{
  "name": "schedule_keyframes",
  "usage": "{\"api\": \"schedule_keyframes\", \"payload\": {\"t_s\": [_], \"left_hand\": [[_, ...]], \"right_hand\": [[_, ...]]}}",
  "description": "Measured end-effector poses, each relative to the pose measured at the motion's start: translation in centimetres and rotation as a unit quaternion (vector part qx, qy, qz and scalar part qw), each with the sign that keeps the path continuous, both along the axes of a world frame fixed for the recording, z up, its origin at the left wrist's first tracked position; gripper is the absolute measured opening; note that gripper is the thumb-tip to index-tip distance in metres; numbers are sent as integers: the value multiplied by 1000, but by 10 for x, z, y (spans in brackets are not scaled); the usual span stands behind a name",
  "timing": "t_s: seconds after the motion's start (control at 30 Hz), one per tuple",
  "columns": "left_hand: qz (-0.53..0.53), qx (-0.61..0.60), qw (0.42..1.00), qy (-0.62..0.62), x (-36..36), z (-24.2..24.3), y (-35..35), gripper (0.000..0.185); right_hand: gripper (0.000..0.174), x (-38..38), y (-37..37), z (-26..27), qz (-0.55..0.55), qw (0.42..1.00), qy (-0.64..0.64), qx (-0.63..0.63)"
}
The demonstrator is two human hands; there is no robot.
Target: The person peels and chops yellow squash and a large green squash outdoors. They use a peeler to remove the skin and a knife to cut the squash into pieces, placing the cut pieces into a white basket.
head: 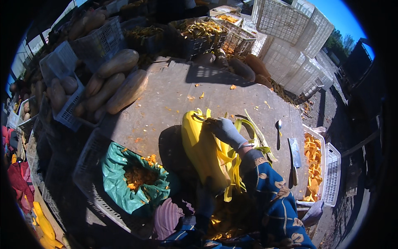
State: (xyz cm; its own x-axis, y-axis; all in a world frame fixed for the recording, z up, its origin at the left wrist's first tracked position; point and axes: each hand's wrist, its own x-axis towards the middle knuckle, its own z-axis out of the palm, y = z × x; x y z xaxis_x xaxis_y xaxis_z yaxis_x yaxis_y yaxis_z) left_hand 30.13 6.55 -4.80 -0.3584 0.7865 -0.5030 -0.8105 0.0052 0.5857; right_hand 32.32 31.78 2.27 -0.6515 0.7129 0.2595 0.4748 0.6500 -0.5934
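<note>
A long squash (199,140), mostly peeled to yellow, lies lengthwise on the wooden table (174,84). At its far end my right hand (225,129), in a grey glove, is closed around a dark-handled tool, probably a peeler; its head is partly hidden. My left hand (209,190), dim in shadow, is at the squash's near end; its fingers are hard to see. Long yellow-green peel strips (238,155) hang and lie along the squash's right side. Farther right rest a spoon (279,124) and a cleaver (294,152) with a wooden handle.
Left of the squash, a green bag (115,177) lines a crate and holds orange pulp. Unpeeled squashes (127,91) lie at the table's left edge. Cut orange pieces (312,165) fill a white crate (323,149) on the right. White crates (283,59) are stacked beyond the table.
</note>
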Motion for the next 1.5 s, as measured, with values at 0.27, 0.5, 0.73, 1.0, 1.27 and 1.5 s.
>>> {"api": "schedule_keyframes", "payload": {"t_s": [0.27, 0.5, 0.73, 1.0, 1.27, 1.5], "left_hand": [[-19, -7, 984, 177, 4, -55, 20, 39], [-47, -47, 996, -66, -1, 18, 22, 50], [-66, 56, 971, -221, -6, 2, 19, 50], [-73, -50, 995, 51, -10, 35, 9, 43], [20, -2, 1000, -14, 7, 19, 4, 62], [56, 18, 998, -6, 11, 6, 2, 61]], "right_hand": [[29, 77, -117, 32, -74, 992, -18, -102], [23, 147, -219, 30, 11, 999, -42, -20], [34, 144, -216, 81, -68, 990, -10, -122], [31, 71, -72, 49, -54, 997, 19, -53], [30, 0, -2, 23, -49, 997, -14, -50], [31, -16, 7, 10, -25, 996, -83, -27]]}}
